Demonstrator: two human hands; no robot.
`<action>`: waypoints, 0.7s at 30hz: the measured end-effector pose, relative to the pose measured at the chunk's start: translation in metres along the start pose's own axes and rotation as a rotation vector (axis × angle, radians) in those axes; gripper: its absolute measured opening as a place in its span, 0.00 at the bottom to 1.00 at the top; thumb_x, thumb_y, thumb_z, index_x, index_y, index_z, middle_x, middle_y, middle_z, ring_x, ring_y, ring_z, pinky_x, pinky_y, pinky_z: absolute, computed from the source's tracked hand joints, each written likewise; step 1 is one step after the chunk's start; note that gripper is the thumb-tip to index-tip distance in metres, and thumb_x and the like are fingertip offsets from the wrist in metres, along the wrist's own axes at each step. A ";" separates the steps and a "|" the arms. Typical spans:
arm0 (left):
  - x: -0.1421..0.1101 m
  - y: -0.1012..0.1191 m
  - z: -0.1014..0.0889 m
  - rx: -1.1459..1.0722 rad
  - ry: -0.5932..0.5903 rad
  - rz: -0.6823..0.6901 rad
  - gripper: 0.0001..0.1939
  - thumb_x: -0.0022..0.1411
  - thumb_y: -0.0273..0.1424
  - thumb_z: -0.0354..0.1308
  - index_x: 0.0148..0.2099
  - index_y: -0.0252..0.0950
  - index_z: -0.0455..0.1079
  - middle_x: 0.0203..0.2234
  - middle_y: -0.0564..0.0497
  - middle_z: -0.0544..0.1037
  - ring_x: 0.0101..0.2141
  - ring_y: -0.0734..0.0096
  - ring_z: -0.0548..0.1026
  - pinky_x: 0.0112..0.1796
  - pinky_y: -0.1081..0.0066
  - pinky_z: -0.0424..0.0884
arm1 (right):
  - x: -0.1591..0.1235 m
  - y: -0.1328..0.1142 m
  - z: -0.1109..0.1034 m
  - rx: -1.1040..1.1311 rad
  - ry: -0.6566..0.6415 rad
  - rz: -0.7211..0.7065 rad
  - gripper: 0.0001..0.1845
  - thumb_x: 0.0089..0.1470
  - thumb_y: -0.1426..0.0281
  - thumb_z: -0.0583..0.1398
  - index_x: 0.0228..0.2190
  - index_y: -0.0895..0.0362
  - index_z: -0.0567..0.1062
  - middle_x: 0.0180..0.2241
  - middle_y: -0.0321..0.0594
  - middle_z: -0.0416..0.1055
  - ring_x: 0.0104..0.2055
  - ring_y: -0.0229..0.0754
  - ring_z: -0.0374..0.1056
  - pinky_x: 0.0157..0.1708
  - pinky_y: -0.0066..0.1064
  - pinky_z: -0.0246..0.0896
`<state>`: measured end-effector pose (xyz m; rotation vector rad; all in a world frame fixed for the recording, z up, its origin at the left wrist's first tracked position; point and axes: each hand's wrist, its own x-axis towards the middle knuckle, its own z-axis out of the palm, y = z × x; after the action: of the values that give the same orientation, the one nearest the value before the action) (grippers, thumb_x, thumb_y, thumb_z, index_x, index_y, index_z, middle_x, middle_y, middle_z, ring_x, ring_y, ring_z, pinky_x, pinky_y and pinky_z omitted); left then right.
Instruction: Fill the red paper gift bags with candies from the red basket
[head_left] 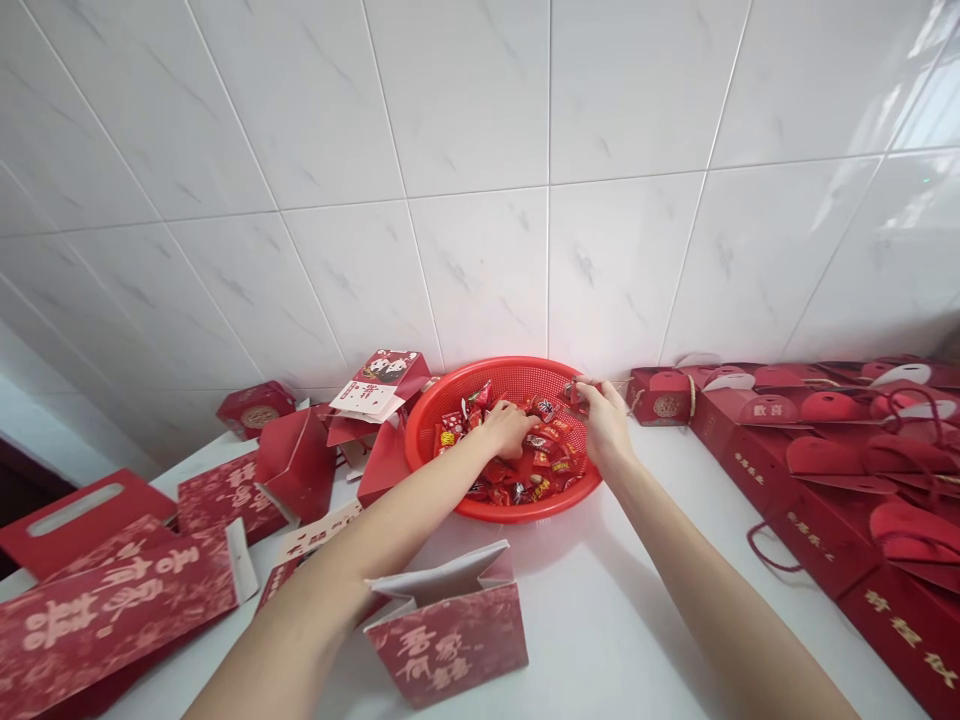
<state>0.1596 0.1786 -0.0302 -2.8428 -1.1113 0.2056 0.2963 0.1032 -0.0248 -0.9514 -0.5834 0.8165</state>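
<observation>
Right hand (pixel 609 425), sweet (pixel 574 394) pinched at tips; left hand (pixel 508 430), among sweets (pixel 552 438)

Wall (pixel 480 110) of large glossy white tiles, faint grey veining, pale grout lines (pixel 550 100) running across and down. Bright reflected light (pixel 941 110) on tiles at upper right. White counter (pixel 709 490) against wall, surface smooth, softly reflective, faint shadows on it. Dark patch (pixel 26 450) at far left edge, beyond counter, too indistinct to name.
</observation>
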 end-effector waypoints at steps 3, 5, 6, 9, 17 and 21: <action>0.001 0.002 0.003 0.001 -0.023 0.005 0.37 0.47 0.26 0.65 0.61 0.38 0.68 0.51 0.38 0.79 0.56 0.44 0.71 0.58 0.53 0.58 | -0.001 -0.001 0.001 0.005 0.006 0.004 0.08 0.39 0.66 0.63 0.26 0.53 0.71 0.29 0.33 0.71 0.34 0.40 0.69 0.31 0.30 0.66; 0.002 0.005 0.006 -0.003 -0.040 0.008 0.40 0.48 0.28 0.66 0.65 0.38 0.65 0.54 0.37 0.77 0.57 0.43 0.70 0.59 0.51 0.56 | -0.001 -0.001 0.001 0.010 0.011 0.005 0.08 0.39 0.66 0.63 0.25 0.53 0.71 0.29 0.33 0.71 0.34 0.40 0.69 0.31 0.30 0.66; 0.002 0.006 0.007 -0.005 -0.049 0.009 0.42 0.48 0.29 0.67 0.67 0.38 0.62 0.55 0.37 0.76 0.58 0.43 0.69 0.60 0.50 0.55 | -0.002 -0.001 0.002 0.012 0.013 0.004 0.08 0.39 0.66 0.63 0.25 0.53 0.71 0.29 0.33 0.70 0.34 0.40 0.69 0.31 0.30 0.65; 0.005 0.009 0.011 -0.013 -0.070 0.002 0.46 0.50 0.32 0.67 0.70 0.41 0.57 0.62 0.36 0.70 0.62 0.42 0.64 0.61 0.49 0.53 | -0.003 -0.002 0.002 0.018 0.021 0.002 0.08 0.39 0.67 0.63 0.25 0.53 0.70 0.28 0.33 0.70 0.33 0.39 0.68 0.31 0.29 0.64; 0.012 0.000 0.009 -0.058 -0.124 -0.097 0.64 0.45 0.38 0.70 0.75 0.27 0.37 0.61 0.26 0.68 0.63 0.38 0.63 0.62 0.51 0.53 | -0.002 -0.003 0.003 0.034 0.030 0.002 0.06 0.39 0.69 0.64 0.24 0.54 0.71 0.27 0.32 0.69 0.31 0.37 0.65 0.30 0.28 0.64; 0.014 -0.007 0.009 -0.102 -0.118 -0.124 0.66 0.42 0.38 0.71 0.75 0.31 0.37 0.62 0.29 0.69 0.64 0.37 0.62 0.61 0.52 0.55 | -0.003 -0.004 0.004 0.043 0.032 -0.005 0.07 0.39 0.68 0.64 0.24 0.54 0.71 0.26 0.32 0.69 0.31 0.37 0.65 0.30 0.28 0.64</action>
<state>0.1640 0.1932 -0.0398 -2.8699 -1.3535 0.3205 0.2931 0.1013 -0.0203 -0.9221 -0.5385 0.8052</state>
